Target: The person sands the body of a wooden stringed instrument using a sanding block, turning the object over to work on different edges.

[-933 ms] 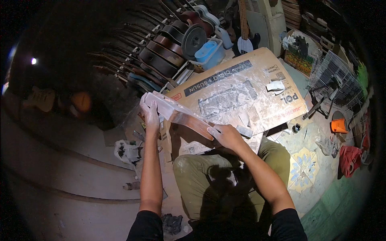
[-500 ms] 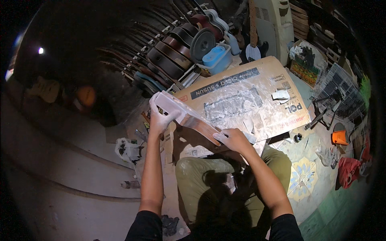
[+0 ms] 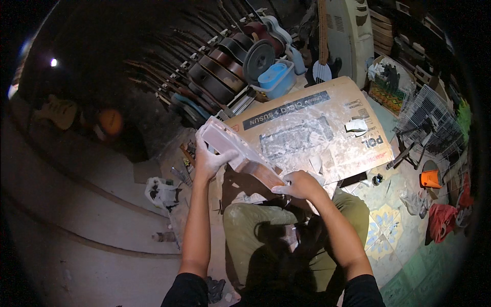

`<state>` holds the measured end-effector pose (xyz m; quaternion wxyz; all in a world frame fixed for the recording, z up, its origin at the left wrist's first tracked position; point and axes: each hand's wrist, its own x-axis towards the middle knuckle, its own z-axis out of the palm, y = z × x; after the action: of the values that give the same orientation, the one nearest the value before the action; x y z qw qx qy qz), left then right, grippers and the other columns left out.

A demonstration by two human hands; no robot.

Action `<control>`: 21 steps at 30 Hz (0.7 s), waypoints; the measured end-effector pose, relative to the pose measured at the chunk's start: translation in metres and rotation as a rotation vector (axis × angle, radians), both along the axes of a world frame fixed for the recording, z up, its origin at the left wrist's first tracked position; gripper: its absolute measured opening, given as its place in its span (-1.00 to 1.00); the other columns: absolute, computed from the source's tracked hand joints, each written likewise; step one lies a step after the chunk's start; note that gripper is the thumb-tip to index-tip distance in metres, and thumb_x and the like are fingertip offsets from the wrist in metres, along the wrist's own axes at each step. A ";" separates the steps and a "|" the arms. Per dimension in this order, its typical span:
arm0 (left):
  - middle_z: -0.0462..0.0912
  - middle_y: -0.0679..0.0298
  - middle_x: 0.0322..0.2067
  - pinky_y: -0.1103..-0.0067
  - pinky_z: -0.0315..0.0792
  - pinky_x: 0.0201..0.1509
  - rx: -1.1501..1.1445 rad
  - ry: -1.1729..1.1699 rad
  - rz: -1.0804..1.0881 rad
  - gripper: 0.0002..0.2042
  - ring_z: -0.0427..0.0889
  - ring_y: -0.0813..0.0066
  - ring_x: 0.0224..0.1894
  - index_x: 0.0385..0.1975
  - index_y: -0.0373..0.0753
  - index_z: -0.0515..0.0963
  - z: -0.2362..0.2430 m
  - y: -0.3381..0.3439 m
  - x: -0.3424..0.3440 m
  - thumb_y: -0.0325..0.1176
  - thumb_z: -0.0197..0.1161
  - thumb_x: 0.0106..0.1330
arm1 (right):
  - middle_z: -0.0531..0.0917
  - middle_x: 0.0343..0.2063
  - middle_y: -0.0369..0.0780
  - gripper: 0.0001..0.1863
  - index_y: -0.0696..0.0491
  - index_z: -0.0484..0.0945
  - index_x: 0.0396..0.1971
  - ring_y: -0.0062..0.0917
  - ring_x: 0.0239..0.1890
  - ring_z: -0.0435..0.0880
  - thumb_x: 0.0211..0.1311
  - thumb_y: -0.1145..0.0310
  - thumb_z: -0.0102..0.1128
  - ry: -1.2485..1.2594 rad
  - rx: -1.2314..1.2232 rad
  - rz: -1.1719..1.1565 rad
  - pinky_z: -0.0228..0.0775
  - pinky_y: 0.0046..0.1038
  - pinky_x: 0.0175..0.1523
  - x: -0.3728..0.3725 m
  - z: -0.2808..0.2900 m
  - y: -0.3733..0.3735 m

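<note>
Tilted over my lap is a dusty wooden guitar body, seen mostly along its curved side. Its far-left end is coated pale with powder, and bare brown wood shows toward the near-right end. My left hand is closed round the far-left end, with the thumb across the side. At the opposite end my right hand grips the edge, thumb toward me. White dust covers the left fingers. The underside of the body is hidden.
A powder-covered cardboard sheet lies ahead, with a folded white piece on it. Beyond stand several guitars in a row and a blue tub. At right are a wire rack and an orange object.
The guitar body has turned slightly, showing more of its pale side. My left hand has shifted a little right and down, and my right hand's grip has moved slightly.
</note>
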<state>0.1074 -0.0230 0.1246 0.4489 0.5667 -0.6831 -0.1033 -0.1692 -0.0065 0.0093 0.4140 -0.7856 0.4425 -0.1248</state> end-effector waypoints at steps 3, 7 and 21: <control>0.64 0.23 -0.05 0.53 0.45 0.11 0.056 0.189 0.081 -0.57 0.60 0.49 -0.06 0.11 -0.39 0.50 -0.001 -0.008 0.018 -0.33 0.33 0.28 | 0.71 -0.28 0.00 -0.28 0.05 0.74 -0.29 -0.09 -0.17 0.69 0.04 -0.40 0.22 -0.002 0.020 0.073 0.50 -0.19 -0.04 0.004 -0.003 0.006; 0.67 0.28 -0.11 0.58 0.47 0.04 0.244 0.416 0.169 -0.70 0.60 0.55 -0.12 0.03 -0.38 0.56 0.003 -0.014 0.028 -0.39 0.22 0.36 | 0.71 -0.32 0.00 -0.22 0.08 0.74 -0.33 -0.08 -0.19 0.69 0.04 -0.45 0.16 0.032 0.023 0.167 0.51 -0.17 -0.06 0.014 -0.009 0.011; 0.63 0.32 -0.30 0.58 0.45 -0.04 0.033 0.204 0.136 -0.73 0.56 0.55 -0.25 -0.12 -0.36 0.58 -0.003 0.007 -0.007 -0.28 0.30 0.33 | 0.69 -0.35 0.05 -0.24 0.07 0.69 -0.24 0.01 -0.25 0.67 -0.01 -0.42 0.25 0.011 -0.001 0.202 0.50 -0.12 -0.11 0.026 -0.033 0.023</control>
<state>0.1000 -0.0158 0.1218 0.5128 0.6054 -0.5922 -0.1410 -0.1432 0.0165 -0.0238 0.4217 -0.8272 0.3631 -0.0782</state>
